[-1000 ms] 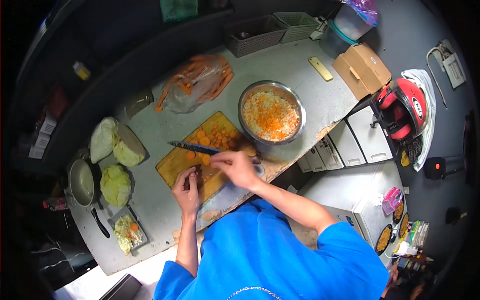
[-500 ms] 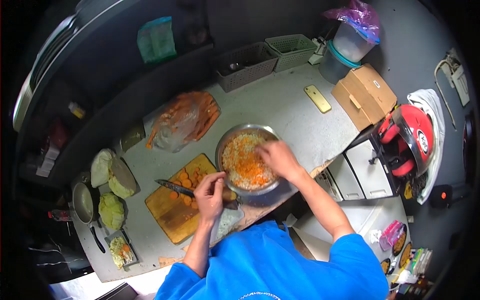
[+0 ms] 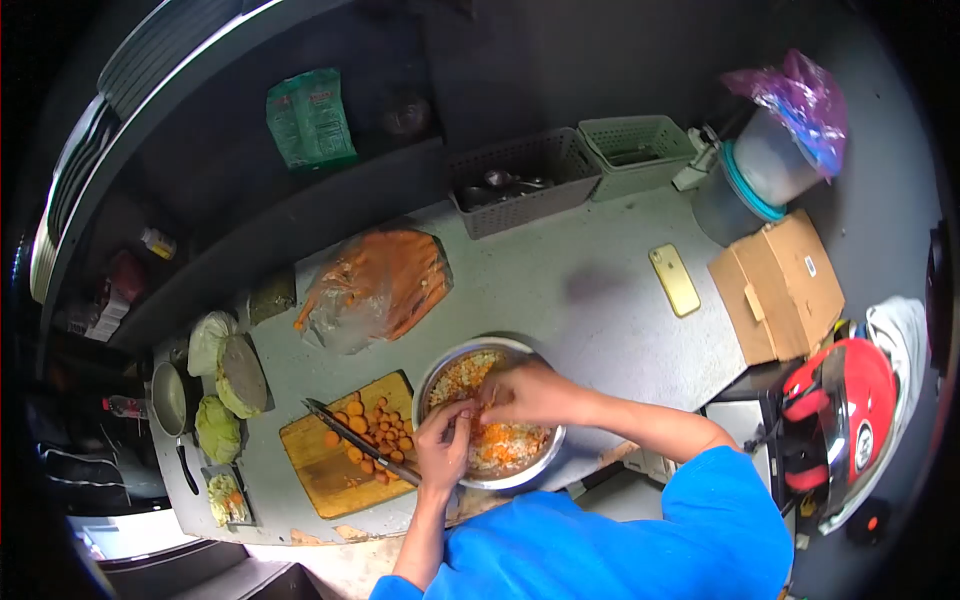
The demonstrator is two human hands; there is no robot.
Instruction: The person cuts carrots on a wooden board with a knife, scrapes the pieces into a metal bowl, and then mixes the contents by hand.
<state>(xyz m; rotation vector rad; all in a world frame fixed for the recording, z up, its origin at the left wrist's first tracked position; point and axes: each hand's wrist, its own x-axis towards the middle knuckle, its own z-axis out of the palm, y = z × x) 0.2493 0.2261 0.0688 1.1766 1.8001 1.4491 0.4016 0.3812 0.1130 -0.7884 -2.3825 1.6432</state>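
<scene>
A metal bowl (image 3: 548, 462) holds a pale, grain-like mix with shredded orange carrot (image 3: 497, 437). Over its middle, my right hand (image 3: 535, 393) is closed, fingertips pressed together; whatever they pinch is hidden. My left hand (image 3: 443, 445) is closed at the bowl's left rim, thumb and finger meeting close to my right fingertips; I cannot make out anything between them. On the wooden cutting board (image 3: 312, 470) lie carrot pieces (image 3: 375, 425). A dark-bladed knife (image 3: 350, 436) rests across them, its near end passing behind my left wrist.
Behind the board lies a plastic bag of carrots (image 3: 385, 285). Cabbages (image 3: 218, 428), a frying pan (image 3: 170, 400) and a small tray (image 3: 228, 497) stand at left. Farther back are plastic baskets (image 3: 525, 185), a yellow phone (image 3: 675, 280) and a cardboard box (image 3: 780, 290).
My right hand has moved left from the bowl's right side to its middle, beside my left fingertips. My left hand has come to the bowl's rim. The camera view has shifted.
</scene>
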